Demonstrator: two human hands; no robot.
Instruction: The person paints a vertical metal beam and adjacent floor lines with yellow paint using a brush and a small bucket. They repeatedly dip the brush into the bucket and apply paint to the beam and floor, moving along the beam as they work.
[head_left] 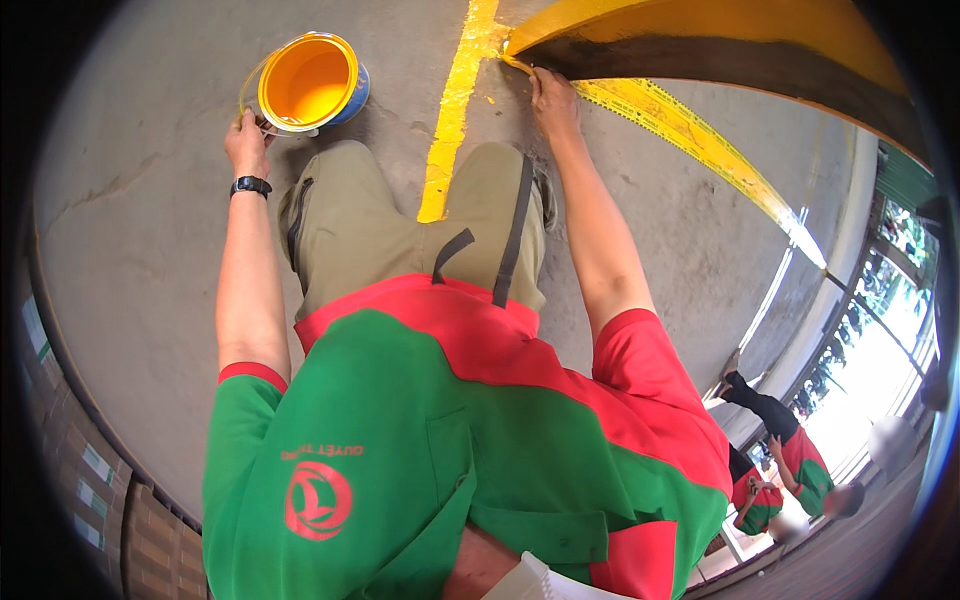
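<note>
Grey floor [150,260] (plus yellow stripe [455,115]); left hand [248,143] holds bucket [358,96]; right hand [552,103]: can't tell.

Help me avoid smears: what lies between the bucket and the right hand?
In the head view, a yellow stripe runs along the grey floor between them.

Left hand [250,143]: curled closed, stretched out in front
Left forearm [250,275]: bare, running almost straight ahead
Right hand [554,104]: bunched up, reaching a touch farther forward
Right forearm [592,200]: bare, slanting inward as it goes
Knees [345,170]: bent, set apart
</note>
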